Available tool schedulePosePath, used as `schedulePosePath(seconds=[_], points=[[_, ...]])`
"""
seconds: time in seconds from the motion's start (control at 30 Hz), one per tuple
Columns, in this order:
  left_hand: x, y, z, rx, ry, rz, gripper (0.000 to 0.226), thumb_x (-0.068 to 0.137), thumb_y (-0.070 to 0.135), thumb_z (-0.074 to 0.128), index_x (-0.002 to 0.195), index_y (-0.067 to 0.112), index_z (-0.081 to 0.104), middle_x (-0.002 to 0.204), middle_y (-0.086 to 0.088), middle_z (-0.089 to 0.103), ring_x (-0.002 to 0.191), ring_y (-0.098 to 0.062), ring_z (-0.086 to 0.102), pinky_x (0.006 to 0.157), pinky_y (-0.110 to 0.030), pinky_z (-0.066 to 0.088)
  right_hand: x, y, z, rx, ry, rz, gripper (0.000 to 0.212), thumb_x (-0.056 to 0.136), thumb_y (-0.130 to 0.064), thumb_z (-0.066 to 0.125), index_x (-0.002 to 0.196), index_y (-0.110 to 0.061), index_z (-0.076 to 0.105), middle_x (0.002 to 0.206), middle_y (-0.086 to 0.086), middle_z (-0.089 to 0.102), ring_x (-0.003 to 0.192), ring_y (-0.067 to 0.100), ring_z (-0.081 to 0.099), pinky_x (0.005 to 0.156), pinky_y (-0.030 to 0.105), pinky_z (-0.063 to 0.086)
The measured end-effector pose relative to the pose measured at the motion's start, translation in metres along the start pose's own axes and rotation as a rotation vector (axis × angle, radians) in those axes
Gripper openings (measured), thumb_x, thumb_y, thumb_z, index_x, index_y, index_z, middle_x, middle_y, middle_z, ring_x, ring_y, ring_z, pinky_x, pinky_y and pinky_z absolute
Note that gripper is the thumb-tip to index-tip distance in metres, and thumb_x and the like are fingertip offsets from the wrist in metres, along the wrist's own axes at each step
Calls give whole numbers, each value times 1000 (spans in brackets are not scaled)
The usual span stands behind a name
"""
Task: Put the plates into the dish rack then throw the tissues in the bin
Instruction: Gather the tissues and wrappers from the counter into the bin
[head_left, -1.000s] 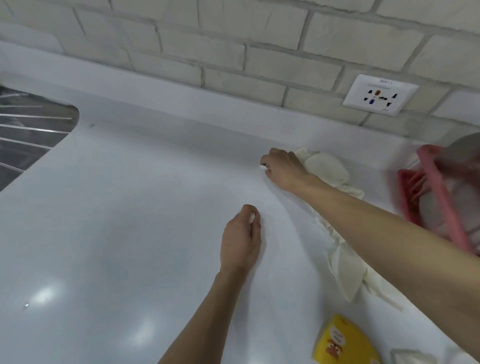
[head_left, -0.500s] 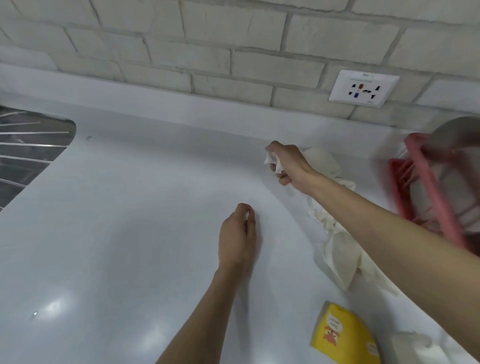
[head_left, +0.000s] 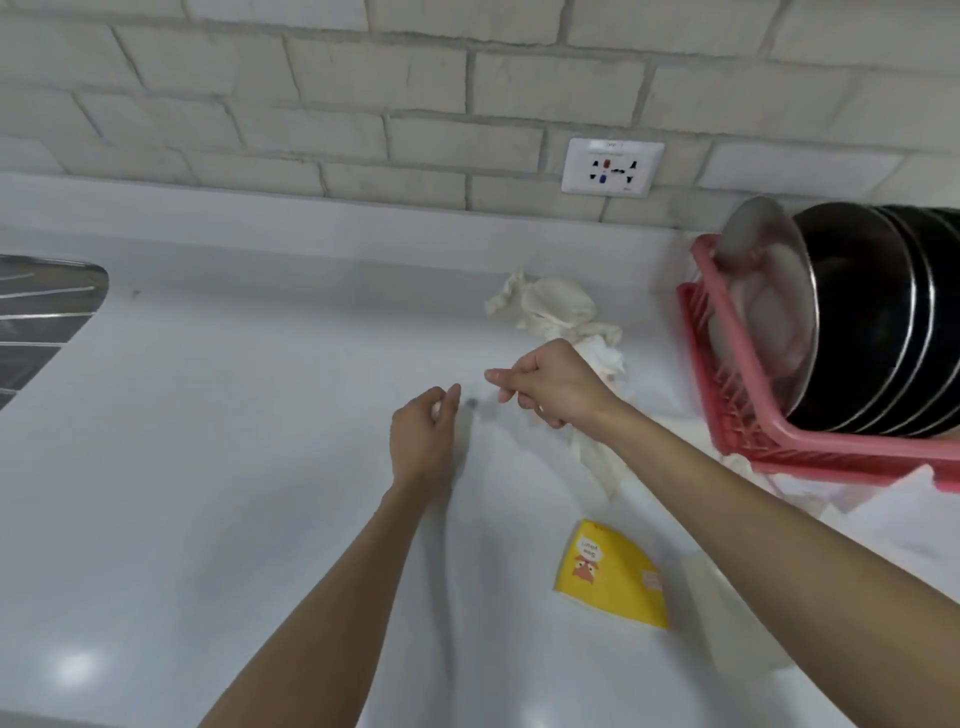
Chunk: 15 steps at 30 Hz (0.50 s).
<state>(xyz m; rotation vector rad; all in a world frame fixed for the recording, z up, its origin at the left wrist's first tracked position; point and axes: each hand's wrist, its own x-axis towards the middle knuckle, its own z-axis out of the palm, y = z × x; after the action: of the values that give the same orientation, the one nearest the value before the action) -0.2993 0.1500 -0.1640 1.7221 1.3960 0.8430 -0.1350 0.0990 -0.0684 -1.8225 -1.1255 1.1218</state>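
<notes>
Several dark metal plates (head_left: 872, 322) stand upright in the pink dish rack (head_left: 831, 449) at the right. My left hand (head_left: 422, 441) hovers over the white counter (head_left: 208, 467) and pinches a small white tissue scrap (head_left: 437, 410) in its fingertips. Just to its right, my right hand (head_left: 553, 389) is curled into a loose fist; the tissue it picked up is mostly hidden inside. Behind that hand shows a crumpled white piece (head_left: 605, 356). No bin is in view.
A cream cloth (head_left: 556, 306) lies bunched near the back wall, trailing toward the rack. A yellow packet (head_left: 613, 571) lies on the counter below my right arm. The sink's ribbed drainer (head_left: 41, 312) is at the far left. A wall socket (head_left: 613, 166) sits above.
My right hand lifted a tissue from beside the cloth and pulled back toward my left hand. The left hand stayed in place. More of the rack and plates shows.
</notes>
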Motion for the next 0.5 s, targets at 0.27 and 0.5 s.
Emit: schedulePosePath(seconds=[0.27,0.5], points=[[-67,46,-3,-283,-138,-42,65,102,50,44,51,15,24,49,2,25,48,-14,22,51,-27,24,-81,13,-27,-122,179,-62,61,92,-44,60,52,-21,19,45,-7,17,40,12,15,38,18,19],[-128,123,30,-425,-370,184,58,102,44,40,55,10,30,53,-4,25,52,-19,22,48,-15,28,-171,39,-78,-17,395,-128,60,100,-40,48,49,-17,27,37,-12,26,34,7,24,45,18,27]])
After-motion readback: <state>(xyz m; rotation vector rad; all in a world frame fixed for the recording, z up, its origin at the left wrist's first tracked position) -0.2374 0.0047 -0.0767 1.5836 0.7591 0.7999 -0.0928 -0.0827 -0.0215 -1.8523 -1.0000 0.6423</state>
